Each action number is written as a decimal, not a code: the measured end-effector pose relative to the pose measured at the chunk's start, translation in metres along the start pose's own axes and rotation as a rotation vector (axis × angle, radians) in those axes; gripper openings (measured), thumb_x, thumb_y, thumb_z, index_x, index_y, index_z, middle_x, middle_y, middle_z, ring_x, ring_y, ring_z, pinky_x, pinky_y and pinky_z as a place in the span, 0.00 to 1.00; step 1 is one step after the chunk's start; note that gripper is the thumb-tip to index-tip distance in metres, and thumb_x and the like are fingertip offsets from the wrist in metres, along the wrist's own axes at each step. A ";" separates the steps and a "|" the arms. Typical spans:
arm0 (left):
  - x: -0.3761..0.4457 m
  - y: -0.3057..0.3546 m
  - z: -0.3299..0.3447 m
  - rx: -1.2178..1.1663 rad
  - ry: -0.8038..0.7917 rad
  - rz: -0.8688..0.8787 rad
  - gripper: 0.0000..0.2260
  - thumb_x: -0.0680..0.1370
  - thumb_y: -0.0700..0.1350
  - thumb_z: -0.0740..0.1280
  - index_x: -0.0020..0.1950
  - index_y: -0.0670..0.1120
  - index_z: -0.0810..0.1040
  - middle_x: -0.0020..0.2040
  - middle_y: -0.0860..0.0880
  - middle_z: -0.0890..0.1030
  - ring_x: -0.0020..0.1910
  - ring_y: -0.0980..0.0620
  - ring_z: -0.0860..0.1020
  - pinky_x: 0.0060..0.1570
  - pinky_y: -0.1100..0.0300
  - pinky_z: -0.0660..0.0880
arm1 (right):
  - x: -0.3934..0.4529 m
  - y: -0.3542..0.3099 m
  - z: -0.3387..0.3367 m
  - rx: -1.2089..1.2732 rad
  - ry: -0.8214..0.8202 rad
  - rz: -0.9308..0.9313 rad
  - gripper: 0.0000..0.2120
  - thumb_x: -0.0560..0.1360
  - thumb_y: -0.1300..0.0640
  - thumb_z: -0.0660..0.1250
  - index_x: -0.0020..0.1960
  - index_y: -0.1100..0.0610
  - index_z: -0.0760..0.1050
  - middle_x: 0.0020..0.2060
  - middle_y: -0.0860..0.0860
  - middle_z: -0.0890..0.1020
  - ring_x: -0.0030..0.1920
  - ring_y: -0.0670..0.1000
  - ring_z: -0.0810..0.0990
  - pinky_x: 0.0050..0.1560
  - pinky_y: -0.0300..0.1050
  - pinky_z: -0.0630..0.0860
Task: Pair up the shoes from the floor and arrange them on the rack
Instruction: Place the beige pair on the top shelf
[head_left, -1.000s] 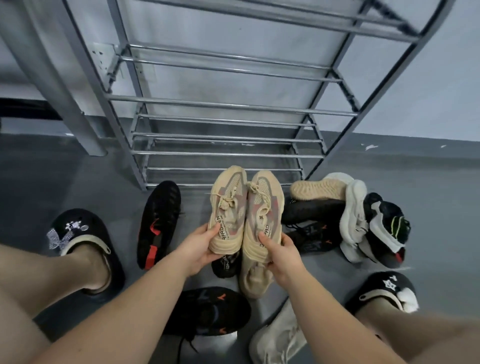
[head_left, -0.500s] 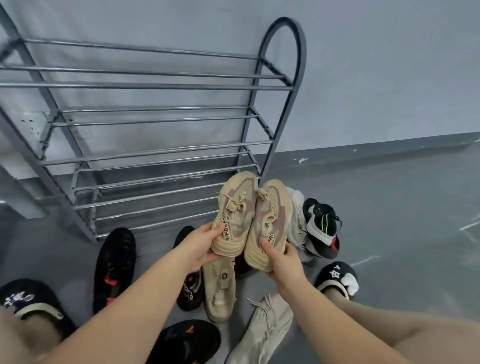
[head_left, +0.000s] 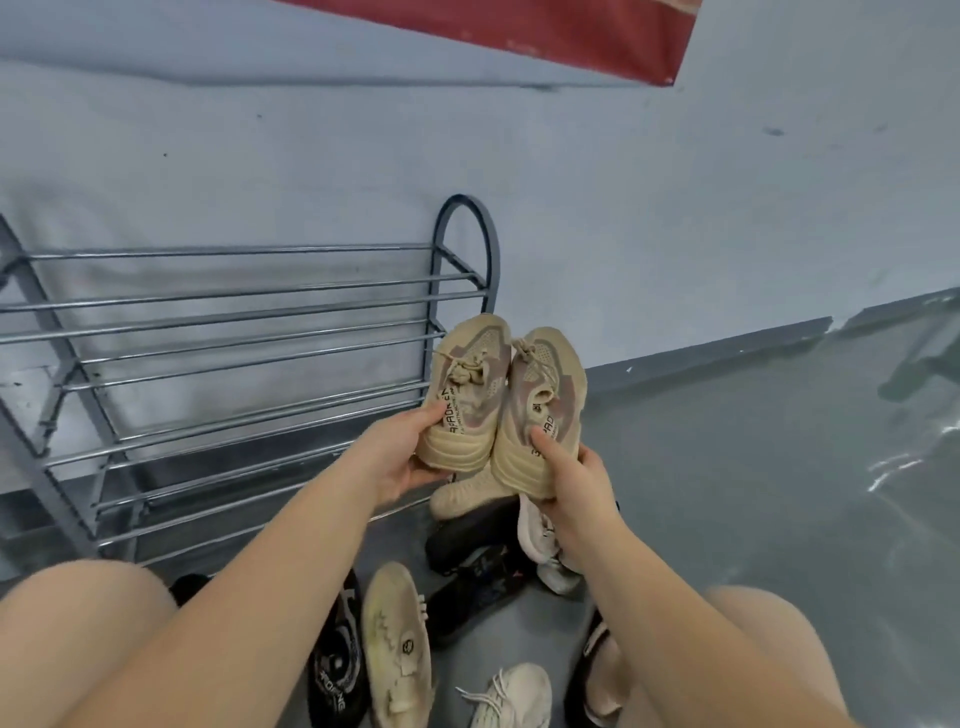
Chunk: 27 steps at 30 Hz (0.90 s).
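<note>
Two matching beige sneakers are held side by side in the air, toes up. My left hand (head_left: 400, 457) grips the heel of the left beige sneaker (head_left: 467, 384). My right hand (head_left: 576, 483) grips the heel of the right beige sneaker (head_left: 540, 405), thumb on its side. The metal shoe rack (head_left: 234, 364) stands against the wall to the left, its rails bare. Its right end loop is just left of the held pair.
Several loose shoes lie on the grey floor below my hands: a black shoe (head_left: 478, 571), a sole-up beige shoe (head_left: 397, 649), a black sole-up shoe (head_left: 335, 670), a white sneaker (head_left: 514, 696). My knees frame the bottom. Bare floor (head_left: 753, 493) stretches right.
The view has swung up and to the right. Both hands lifted the beige pair higher, next to the rack's right end. The grip on each shoe is the same.
</note>
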<state>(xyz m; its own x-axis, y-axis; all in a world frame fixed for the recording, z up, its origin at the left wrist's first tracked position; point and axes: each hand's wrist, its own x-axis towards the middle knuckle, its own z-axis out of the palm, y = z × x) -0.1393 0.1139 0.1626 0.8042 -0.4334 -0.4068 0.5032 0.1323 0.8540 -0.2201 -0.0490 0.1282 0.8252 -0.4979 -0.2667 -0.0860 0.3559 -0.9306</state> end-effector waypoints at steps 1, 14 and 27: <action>-0.003 0.006 0.003 -0.007 -0.004 0.010 0.15 0.80 0.48 0.61 0.62 0.41 0.75 0.46 0.46 0.82 0.44 0.49 0.80 0.43 0.53 0.80 | -0.001 -0.009 0.002 0.011 -0.002 -0.013 0.29 0.68 0.49 0.75 0.65 0.57 0.72 0.52 0.54 0.84 0.51 0.54 0.84 0.54 0.53 0.79; -0.044 0.058 -0.053 -0.121 0.210 0.225 0.09 0.80 0.47 0.61 0.56 0.44 0.74 0.47 0.47 0.81 0.45 0.49 0.79 0.40 0.53 0.78 | 0.002 -0.042 0.098 -0.005 -0.221 -0.037 0.23 0.71 0.55 0.73 0.63 0.57 0.72 0.52 0.54 0.83 0.49 0.52 0.83 0.47 0.49 0.80; -0.056 0.121 -0.210 -0.223 0.498 0.362 0.06 0.78 0.48 0.64 0.48 0.46 0.77 0.45 0.48 0.81 0.44 0.51 0.79 0.37 0.56 0.76 | 0.006 -0.021 0.284 -0.090 -0.441 0.087 0.13 0.73 0.57 0.71 0.56 0.59 0.76 0.44 0.53 0.83 0.42 0.50 0.82 0.35 0.41 0.79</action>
<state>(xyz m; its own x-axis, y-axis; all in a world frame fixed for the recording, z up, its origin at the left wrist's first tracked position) -0.0574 0.3412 0.2212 0.9586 0.1306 -0.2532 0.1834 0.3971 0.8993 -0.0546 0.1654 0.2172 0.9700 -0.0777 -0.2303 -0.1974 0.3013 -0.9329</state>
